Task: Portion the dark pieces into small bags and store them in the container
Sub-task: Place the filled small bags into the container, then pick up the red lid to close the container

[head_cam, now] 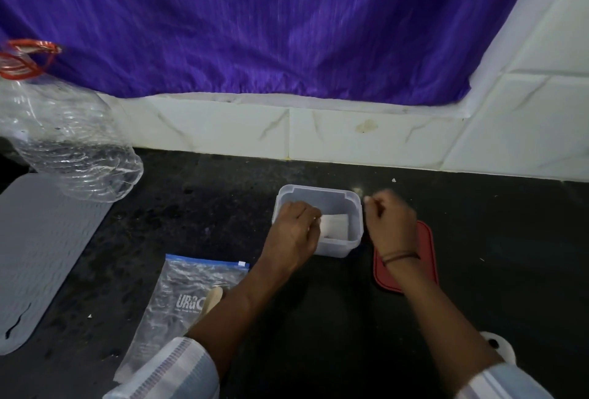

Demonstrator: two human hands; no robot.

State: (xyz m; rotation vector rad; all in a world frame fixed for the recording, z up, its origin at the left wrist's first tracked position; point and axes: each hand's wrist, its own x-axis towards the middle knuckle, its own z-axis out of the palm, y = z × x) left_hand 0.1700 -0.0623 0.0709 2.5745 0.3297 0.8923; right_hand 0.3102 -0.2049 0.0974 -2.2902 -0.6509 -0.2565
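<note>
A clear plastic container [353, 207] stands on the dark counter near the tiled wall. Inside it lies a small pale bag [334, 226]. My left hand [294, 233] reaches over the container's left rim and pinches that bag at its edge. My right hand [390, 220] hovers just right of the container with its fingers curled, and nothing shows in it; it is blurred. The container's red lid [427, 249] lies flat on the counter under my right wrist. A large zip bag [178, 296] with a blue seal lies at the front left, partly under my left forearm.
A clear plastic jar [70, 143] with a red rim lies on its side at the back left. A grey ribbed mat [38, 245] covers the left counter. A white round object [497, 344] sits at the front right. A purple cloth [255, 22] hangs behind.
</note>
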